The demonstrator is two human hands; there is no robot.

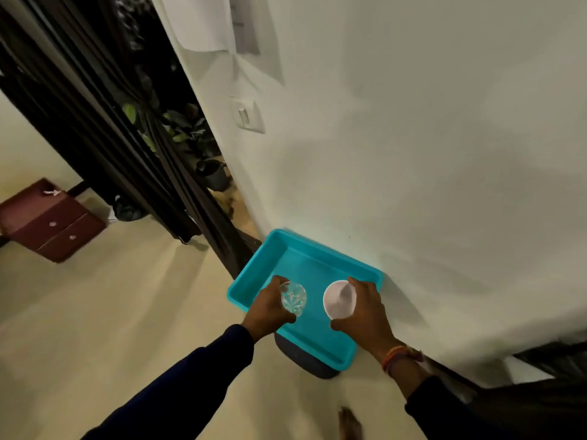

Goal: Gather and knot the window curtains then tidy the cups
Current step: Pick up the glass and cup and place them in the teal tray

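Beside a pale wall, a blue tray (254,281) holds both cups. The left hand (270,308) grips the fragile, slippery glass (293,300) round its side; the right hand (365,308) holds the light white cup (338,299).

tray (317,344): bright turquoise
glass (293,296): clear, star-cut pattern
cup (339,299): white
curtains (95,122): dark brown
drawers (50,223): maroon
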